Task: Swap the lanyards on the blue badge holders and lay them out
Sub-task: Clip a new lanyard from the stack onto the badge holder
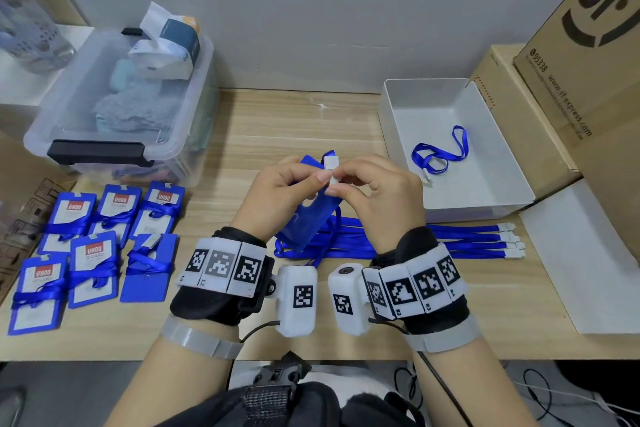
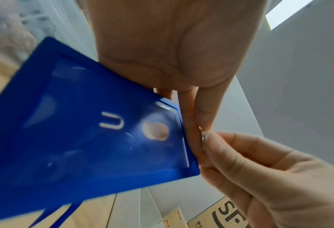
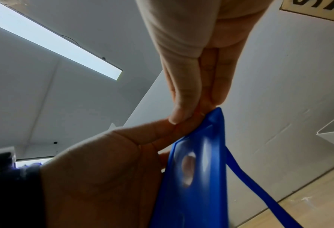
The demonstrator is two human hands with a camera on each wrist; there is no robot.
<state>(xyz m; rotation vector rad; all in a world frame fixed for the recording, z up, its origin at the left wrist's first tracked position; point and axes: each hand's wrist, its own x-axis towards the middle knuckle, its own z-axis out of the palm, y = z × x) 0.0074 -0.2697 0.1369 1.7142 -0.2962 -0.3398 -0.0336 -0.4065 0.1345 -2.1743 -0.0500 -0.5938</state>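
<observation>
My left hand [image 1: 320, 178] holds a blue badge holder [image 1: 304, 215] upright above the table's middle, its thumb and forefinger pinching at the holder's top edge. My right hand [image 1: 341, 184] pinches the white lanyard clip [image 1: 331, 170] at that same top edge. In the left wrist view a fingertip shows through the badge holder's [image 2: 84, 138] round hole, and the right hand's fingertips [image 2: 211, 138] meet my left hand [image 2: 199, 129]. In the right wrist view my right hand [image 3: 191, 114] pinches at the badge holder's [image 3: 197, 185] corner, and a blue lanyard strap [image 3: 259, 192] hangs down behind it.
Several blue lanyards [image 1: 450, 241] with white clips lie side by side under my hands. Several wrapped badge holders [image 1: 93, 246] lie in rows at the left. A white tray [image 1: 498, 180] on the right holds one lanyard [image 1: 440, 152]. A clear storage bin [image 1: 114, 107] and cardboard boxes [image 1: 571, 80] flank the table.
</observation>
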